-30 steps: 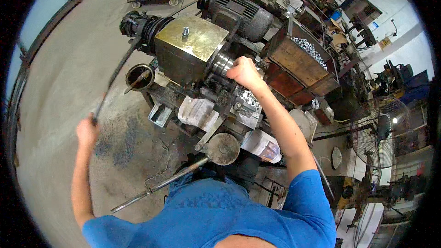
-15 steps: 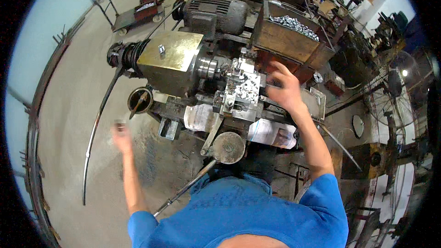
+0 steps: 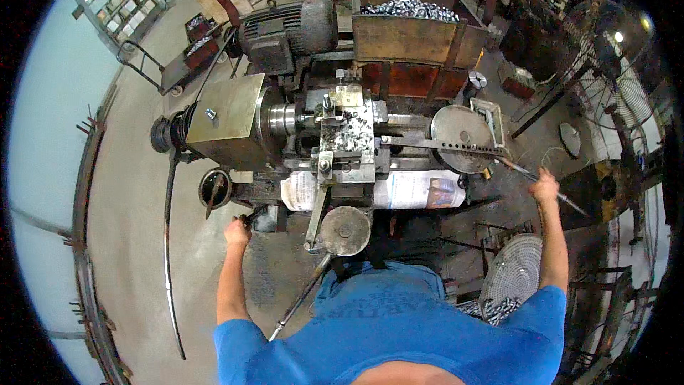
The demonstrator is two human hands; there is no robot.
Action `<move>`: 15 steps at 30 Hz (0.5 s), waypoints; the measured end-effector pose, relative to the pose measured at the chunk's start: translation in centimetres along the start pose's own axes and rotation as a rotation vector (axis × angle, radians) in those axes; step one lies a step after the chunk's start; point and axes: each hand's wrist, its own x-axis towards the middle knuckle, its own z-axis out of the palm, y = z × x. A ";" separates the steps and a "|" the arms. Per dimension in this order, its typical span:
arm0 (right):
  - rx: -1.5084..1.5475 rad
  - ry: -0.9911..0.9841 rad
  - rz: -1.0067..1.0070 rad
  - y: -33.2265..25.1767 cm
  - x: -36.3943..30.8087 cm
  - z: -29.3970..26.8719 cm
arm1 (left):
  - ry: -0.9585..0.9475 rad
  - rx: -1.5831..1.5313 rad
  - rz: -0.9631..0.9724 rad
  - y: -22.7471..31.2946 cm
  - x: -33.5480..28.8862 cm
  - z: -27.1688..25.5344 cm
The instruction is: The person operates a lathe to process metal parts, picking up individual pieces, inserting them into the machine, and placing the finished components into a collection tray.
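At the right, my right hand (image 3: 545, 187) is closed around a long metal rod handle (image 3: 524, 170). That rod sticks out past a round metal disc (image 3: 459, 125), which has a perforated flat bar across it. My left hand (image 3: 237, 231) is closed beside a small metal tray (image 3: 266, 219), below the lathe's left end. Something dark shows at its fingers, too small to name. Between my arms stands the lathe, with a chip-covered tool slide (image 3: 347, 135) facing the shiny chuck (image 3: 283, 120). A second disc (image 3: 345, 231) with a rod handle is at the front; neither hand touches it.
Behind the lathe stands a large bin (image 3: 406, 37) of small metal parts, beside an electric motor (image 3: 288, 32). A round pot (image 3: 215, 188) with a stick hangs at the left. Near my right elbow is a woven basket (image 3: 514, 271) with metal parts below it. A fan (image 3: 584, 71) stands right.
My right hand has gone from beside the tool slide out to the right rod and closed on it. My left hand has come in toward the small tray. The view has turned.
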 end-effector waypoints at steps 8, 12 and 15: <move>-0.115 0.129 0.174 3.9 -5.7 7.6 | -0.382 -0.374 -0.288 -6.8 -7.1 3.6; 0.052 0.166 0.138 -0.1 -15.2 6.7 | -0.445 -0.578 -0.364 -8.5 -10.2 6.6; 0.150 -0.002 0.235 -3.7 -19.2 5.1 | -0.478 -0.612 -0.388 -6.7 -10.2 6.7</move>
